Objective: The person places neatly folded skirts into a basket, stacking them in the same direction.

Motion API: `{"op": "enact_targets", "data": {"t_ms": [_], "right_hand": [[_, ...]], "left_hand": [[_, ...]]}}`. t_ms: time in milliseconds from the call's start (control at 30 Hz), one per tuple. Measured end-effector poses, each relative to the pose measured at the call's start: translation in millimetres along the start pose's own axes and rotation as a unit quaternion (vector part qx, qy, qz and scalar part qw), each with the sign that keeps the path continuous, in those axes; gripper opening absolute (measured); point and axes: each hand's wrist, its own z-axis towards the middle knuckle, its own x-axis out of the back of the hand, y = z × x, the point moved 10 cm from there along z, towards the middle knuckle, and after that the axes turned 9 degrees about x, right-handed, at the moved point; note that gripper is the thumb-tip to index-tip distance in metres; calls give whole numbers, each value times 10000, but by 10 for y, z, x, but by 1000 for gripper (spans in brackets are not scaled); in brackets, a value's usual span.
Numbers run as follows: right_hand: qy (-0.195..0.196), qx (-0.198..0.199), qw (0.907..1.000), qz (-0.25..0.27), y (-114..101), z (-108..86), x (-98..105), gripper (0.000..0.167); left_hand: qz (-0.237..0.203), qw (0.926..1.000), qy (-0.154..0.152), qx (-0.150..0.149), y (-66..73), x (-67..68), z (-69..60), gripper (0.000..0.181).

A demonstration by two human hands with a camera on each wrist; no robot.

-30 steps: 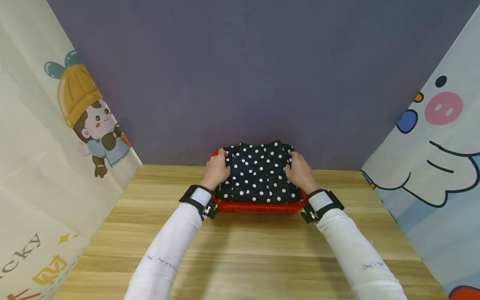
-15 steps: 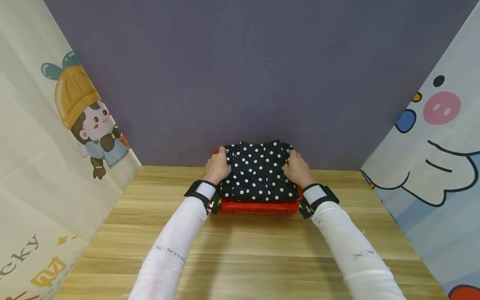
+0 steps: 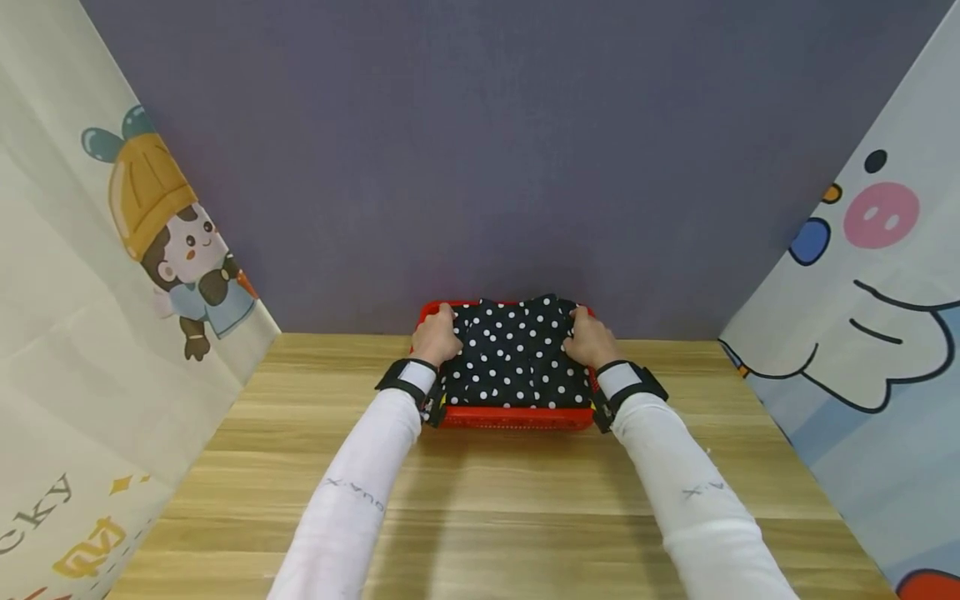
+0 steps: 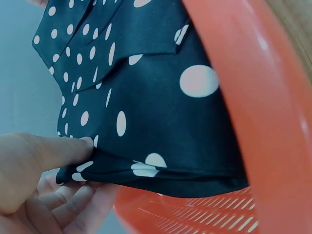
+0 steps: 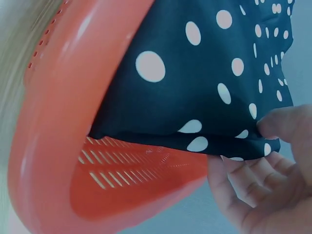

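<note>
A folded black cloth with white polka dots lies within the rim of a red plastic basket at the back of the table. My left hand pinches its left edge, thumb on top and fingers underneath, as the left wrist view shows. On the opposite edge my right hand pinches the cloth the same way. Both wrist views show slotted basket wall below the cloth's edge. Whatever lies beneath the cloth is hidden.
The wooden tabletop extends in front of the basket. Right behind the basket rises a grey-purple panel. Printed cloth sheets flank the table, one on the left and one on the right.
Both hands have lowered the cloth, and the basket's far rim now shows behind it. The hands have also drawn slightly closer together. My grip has stayed on both edges.
</note>
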Motion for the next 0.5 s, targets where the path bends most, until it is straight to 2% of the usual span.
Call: {"op": "enact_targets", "data": {"t_ms": [233, 500], "right_hand": [[-201, -27, 9998, -50, -11, 53, -53, 53], [-298, 41, 9994, -160, 4, 76, -170, 49]], "left_hand": [[285, 9995, -114, 83, -1, -52, 80, 42], [405, 9982, -391, 186, -9, -178, 103, 34]]}}
